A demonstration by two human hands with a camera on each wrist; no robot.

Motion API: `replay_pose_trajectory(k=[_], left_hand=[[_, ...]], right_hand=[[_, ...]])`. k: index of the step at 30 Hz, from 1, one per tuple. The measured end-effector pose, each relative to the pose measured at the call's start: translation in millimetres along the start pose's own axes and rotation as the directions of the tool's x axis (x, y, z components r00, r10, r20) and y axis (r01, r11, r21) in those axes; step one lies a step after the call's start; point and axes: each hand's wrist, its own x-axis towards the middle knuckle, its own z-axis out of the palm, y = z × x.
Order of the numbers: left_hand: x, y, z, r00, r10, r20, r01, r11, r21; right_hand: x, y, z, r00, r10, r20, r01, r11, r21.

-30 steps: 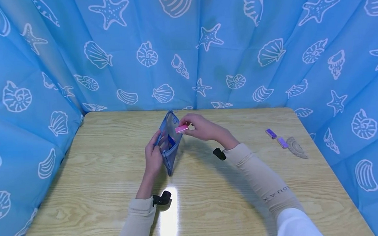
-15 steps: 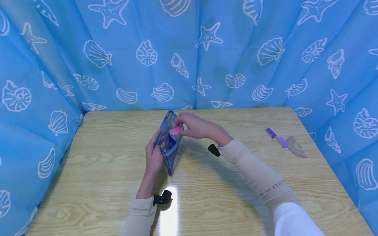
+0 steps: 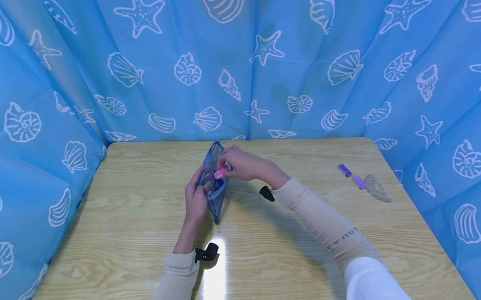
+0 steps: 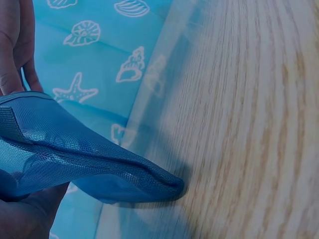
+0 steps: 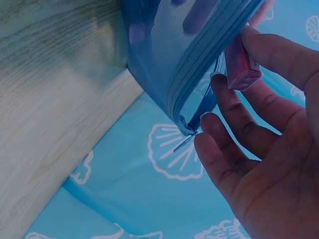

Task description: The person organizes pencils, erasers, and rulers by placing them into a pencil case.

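Observation:
A blue mesh zipper pouch [image 3: 216, 202] stands tilted near the table's middle, its mouth spread. My left hand [image 3: 195, 197] grips its left side, with fingers inside the mouth. In the left wrist view the pouch's mesh bottom corner [image 4: 124, 169] hangs close over the table. My right hand [image 3: 243, 163] pinches a small pink block [image 3: 221, 172], which looks like a wrapped eraser, at the pouch opening. The right wrist view shows this pink block [image 5: 241, 67] between thumb and fingers beside the zipper edge [image 5: 212, 59]. Something dark blue [image 3: 218, 183] lies inside the pouch.
Toward the table's right side lie a dark purple block [image 3: 344, 170], a lighter purple block [image 3: 359, 182] and a clear protractor [image 3: 377, 189]. A blue shell-print curtain [image 3: 237, 78] surrounds the wooden table [image 3: 119, 227] at the back and sides.
My right hand has moved left and slightly down, carrying the pink block from beside the pouch into its mouth. My left hand and the pouch have stayed nearly still.

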Motion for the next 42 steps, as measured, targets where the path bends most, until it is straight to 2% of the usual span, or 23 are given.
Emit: replay_pose_trajectory(k=[6,9,14,18,23,26,34,42], left_hand=[[0.0,0.2,1.5,1.0,-0.007,-0.004,0.007,1.0,-0.004],[-0.3,-0.4,1.3,1.0,0.0,0.001,0.0,1.0,0.001],[-1.0,-0.6,1.4,1.0,-0.002,0.001,0.002,1.0,-0.007],[-1.2,0.4,2.1,1.0,0.002,-0.002,-0.002,1.0,-0.005],[-0.9,0.3,2.3,1.0,0.001,-0.004,-0.001,1.0,0.009],[-1.4,0.1,2.3,1.0,-0.005,-0.011,0.005,1.0,0.024],[-3.7,0.4,2.6,0.999,-0.027,-0.021,0.028,0.999,0.038],[-3.2,1.2,1.4,0.999,-0.028,-0.021,0.029,0.999,0.036]], right_hand=[[-0.1,-1,3,1.0,-0.002,0.025,0.001,0.999,0.039],[-3.1,1,6,1.0,-0.008,0.012,0.007,0.998,0.07],[-11.7,10,16,0.996,-0.037,-0.079,0.048,0.989,0.14],[-22.7,19,27,0.979,-0.045,-0.201,0.091,0.97,0.225],[-41.6,28,40,0.943,0.028,-0.333,0.086,0.943,0.323],[-53.2,34,47,0.926,0.073,-0.37,0.073,0.927,0.367],[-82.4,58,66,0.911,0.187,-0.368,-0.021,0.911,0.411],[-112.3,78,75,0.893,0.259,-0.367,-0.074,0.89,0.45]])
